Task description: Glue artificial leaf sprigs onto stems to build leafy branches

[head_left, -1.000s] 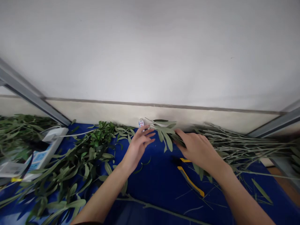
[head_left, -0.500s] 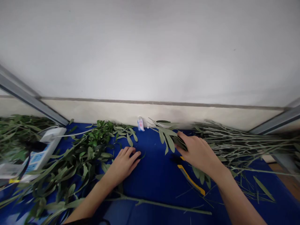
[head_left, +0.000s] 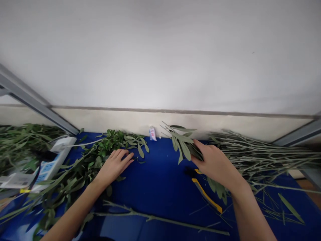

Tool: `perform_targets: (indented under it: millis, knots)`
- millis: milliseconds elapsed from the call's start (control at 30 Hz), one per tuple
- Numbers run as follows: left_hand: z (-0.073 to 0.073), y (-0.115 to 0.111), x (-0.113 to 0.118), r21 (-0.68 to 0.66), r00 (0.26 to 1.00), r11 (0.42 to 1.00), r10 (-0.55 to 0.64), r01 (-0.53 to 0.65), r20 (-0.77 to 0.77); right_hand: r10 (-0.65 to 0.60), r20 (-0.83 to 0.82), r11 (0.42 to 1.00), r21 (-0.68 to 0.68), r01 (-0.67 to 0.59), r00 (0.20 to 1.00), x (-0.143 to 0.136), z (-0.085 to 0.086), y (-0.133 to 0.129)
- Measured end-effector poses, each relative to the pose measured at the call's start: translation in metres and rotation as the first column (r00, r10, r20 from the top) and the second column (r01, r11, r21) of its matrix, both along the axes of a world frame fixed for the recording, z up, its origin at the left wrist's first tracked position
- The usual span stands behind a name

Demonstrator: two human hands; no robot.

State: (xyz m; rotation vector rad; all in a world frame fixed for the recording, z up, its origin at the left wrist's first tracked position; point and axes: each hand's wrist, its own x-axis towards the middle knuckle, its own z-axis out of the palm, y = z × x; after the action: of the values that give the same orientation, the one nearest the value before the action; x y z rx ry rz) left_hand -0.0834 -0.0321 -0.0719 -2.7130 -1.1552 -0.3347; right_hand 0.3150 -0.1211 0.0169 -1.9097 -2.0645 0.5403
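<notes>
A small bunch of leafy sprigs [head_left: 184, 144] is gripped in my right hand [head_left: 213, 164], with the cut stems pointing up toward the wall. More leaves of it hang below my palm. My left hand [head_left: 114, 167] rests at the edge of a heap of leafy green branches [head_left: 77, 177], fingers bent downward and the thumb a little apart. A small curled leaf [head_left: 140, 162] lies just past its fingertips. Close under my right hand are yellow-and-black handled cutters [head_left: 207, 195], partly hidden. A bare branched stem [head_left: 160, 218] stretches across the front of the blue surface [head_left: 155, 187].
Many bare stems [head_left: 260, 154] are piled at the right. A white power strip [head_left: 54, 164] with plugs and cables stands at the left, more foliage [head_left: 22, 140] beyond it. A small tag [head_left: 152, 133] leans against the white wall [head_left: 160, 67]. Metal posts [head_left: 62, 120] flank both sides.
My left hand has drawn back to the left, onto the leafy heap, leaving the small curled leaf on the blue surface. My right hand keeps hold of the sprigs, nearly still.
</notes>
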Motion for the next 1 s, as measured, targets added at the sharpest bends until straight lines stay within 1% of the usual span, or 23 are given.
perform_targets:
  millis: [100,233,333,400,500,600,667,733,833,900,1000]
  knots:
    - [0.008,0.001,0.001,-0.043,1.0,0.999,-0.028,0.028,0.009,0.007,-0.032,1.0,0.004,-0.007,0.999,0.0,0.0,0.001]
    - [0.014,0.001,0.016,-0.113,0.997,0.991,-0.073,0.075,0.022,0.02,-0.054,1.0,0.007,-0.019,0.998,0.001,-0.003,0.003]
    - [0.016,0.007,0.031,-0.123,0.999,0.991,-0.04,0.043,0.026,0.044,-0.036,0.999,0.029,-0.043,0.998,0.003,-0.005,0.003]
    - [0.019,0.011,0.041,-0.12,0.999,0.993,-0.004,0.008,0.033,0.06,-0.02,0.998,0.007,-0.06,0.998,0.006,-0.005,0.0]
    - [0.026,0.013,0.053,-0.153,0.999,0.988,-0.001,0.007,0.039,0.085,-0.01,0.996,-0.036,-0.085,0.996,0.015,-0.003,-0.005]
    - [0.031,0.013,0.061,-0.185,0.999,0.983,0.02,-0.013,0.04,0.083,-0.013,0.996,-0.036,-0.084,0.996,0.025,0.0,-0.01]
    - [0.029,0.013,0.064,-0.195,0.997,0.979,0.071,-0.062,0.035,0.066,-0.021,0.996,-0.05,-0.067,0.998,0.031,0.001,-0.011]
    - [0.024,0.014,0.064,-0.213,0.993,0.971,0.115,-0.108,0.02,0.056,-0.025,0.996,-0.066,-0.058,0.998,0.035,0.002,-0.012]
    - [0.018,0.013,0.061,-0.245,0.987,0.957,0.159,-0.154,-0.003,0.059,-0.035,0.996,-0.069,-0.061,0.998,0.038,0.004,-0.012]
    - [0.02,0.01,0.059,-0.258,0.984,0.95,0.177,-0.174,-0.012,0.058,-0.034,0.996,-0.067,-0.06,0.998,0.038,0.005,-0.011]
    - [0.033,0.009,0.054,-0.238,0.976,0.947,0.217,-0.215,-0.017,0.056,-0.032,0.995,-0.085,-0.059,0.998,0.037,0.008,-0.011]
